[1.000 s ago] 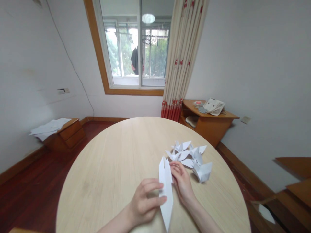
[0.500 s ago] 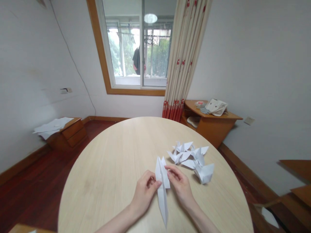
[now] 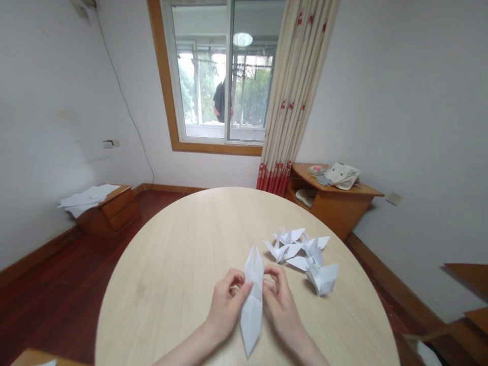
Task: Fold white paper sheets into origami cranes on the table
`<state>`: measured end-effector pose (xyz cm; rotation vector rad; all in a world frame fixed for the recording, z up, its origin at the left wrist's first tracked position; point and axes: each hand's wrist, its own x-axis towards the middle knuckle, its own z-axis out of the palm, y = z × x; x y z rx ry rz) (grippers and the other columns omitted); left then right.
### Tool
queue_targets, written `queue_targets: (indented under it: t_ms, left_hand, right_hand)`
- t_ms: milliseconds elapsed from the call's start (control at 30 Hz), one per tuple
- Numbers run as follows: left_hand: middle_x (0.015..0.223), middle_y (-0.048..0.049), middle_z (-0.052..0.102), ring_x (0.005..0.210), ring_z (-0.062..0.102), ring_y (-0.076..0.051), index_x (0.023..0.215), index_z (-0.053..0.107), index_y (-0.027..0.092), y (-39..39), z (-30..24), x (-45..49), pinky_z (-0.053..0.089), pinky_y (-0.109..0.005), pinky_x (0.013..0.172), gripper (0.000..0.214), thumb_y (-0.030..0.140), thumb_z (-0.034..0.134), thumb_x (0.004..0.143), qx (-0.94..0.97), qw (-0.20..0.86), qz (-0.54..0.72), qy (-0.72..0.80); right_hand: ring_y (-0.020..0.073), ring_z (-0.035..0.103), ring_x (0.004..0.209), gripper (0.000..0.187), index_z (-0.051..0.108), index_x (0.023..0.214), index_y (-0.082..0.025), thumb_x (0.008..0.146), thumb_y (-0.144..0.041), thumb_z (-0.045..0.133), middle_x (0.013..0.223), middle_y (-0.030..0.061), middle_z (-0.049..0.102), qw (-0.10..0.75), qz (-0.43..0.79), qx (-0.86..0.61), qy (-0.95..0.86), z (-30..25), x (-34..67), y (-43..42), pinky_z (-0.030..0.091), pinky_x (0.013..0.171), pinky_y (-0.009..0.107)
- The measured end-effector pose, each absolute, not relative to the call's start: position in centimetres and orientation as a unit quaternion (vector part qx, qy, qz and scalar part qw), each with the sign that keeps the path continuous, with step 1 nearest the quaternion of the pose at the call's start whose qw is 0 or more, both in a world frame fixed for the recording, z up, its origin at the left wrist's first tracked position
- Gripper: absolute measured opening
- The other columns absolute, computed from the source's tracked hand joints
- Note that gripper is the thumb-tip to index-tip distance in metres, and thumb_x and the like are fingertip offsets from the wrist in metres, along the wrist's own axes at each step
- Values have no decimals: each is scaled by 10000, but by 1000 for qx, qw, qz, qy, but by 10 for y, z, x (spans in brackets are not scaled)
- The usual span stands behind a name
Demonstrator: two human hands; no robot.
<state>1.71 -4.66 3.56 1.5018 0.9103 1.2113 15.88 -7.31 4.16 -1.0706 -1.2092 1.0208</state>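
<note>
A long, pointed piece of folded white paper (image 3: 253,300) stands between my two hands above the round wooden table (image 3: 183,264). My left hand (image 3: 226,307) pinches its left side near the middle, fingers curled. On the other side my right hand (image 3: 279,305) grips the same fold. The paper's split upper tip points away from me and its lower point hangs toward me. Just to the right lies a small heap of finished white paper cranes (image 3: 303,251), apart from both hands.
A wooden corner cabinet (image 3: 335,203) with a cloth bag and small items stands behind the table at right, beside a curtain (image 3: 293,96) and window. A low wooden drawer unit (image 3: 109,208) with white sheets sits at left on the dark red floor.
The paper has been lifted from lying flat under my left hand and brought upright between both hands, which have closed in on its middle. The view has shifted slightly right.
</note>
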Motion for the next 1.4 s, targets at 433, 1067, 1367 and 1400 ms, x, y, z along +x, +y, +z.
queue_targets:
  t_ms: [433,1067,1367,1400]
  left_hand:
    - [1052,-121,581,972,574,-271,934,685,179,-106,49,6,472,-344,810,396,537,673,764,672,437,468,372]
    - [709,-35,632,610,549,-136,850,618,156,-136,41,0,406,-200,530,410,535,718,727,522,581,457,425]
    - [723,-60,655,664,591,-172,820,696,151,-139,58,-5,453,-231,598,359,492,590,851,607,532,451,381]
    - [722,-62,657,655,589,-171,820,706,151,-138,59,-7,449,-230,589,351,485,600,843,613,524,449,384]
  right_hand:
    - [216,649,800,577,456,1124,-277,685,-440,794,878,27,649,665,435,-473,-381,33,134,-133,517,722,308]
    - [193,582,699,222,606,702,-187,860,-341,588,721,36,613,511,398,-476,-595,70,143,-157,448,657,269]
    - [200,580,706,283,578,641,-196,837,-395,621,707,39,607,544,435,-437,-569,73,148,-159,452,669,290]
    - [207,586,719,279,597,648,-194,828,-404,633,718,46,620,546,451,-432,-558,72,150,-159,454,680,295]
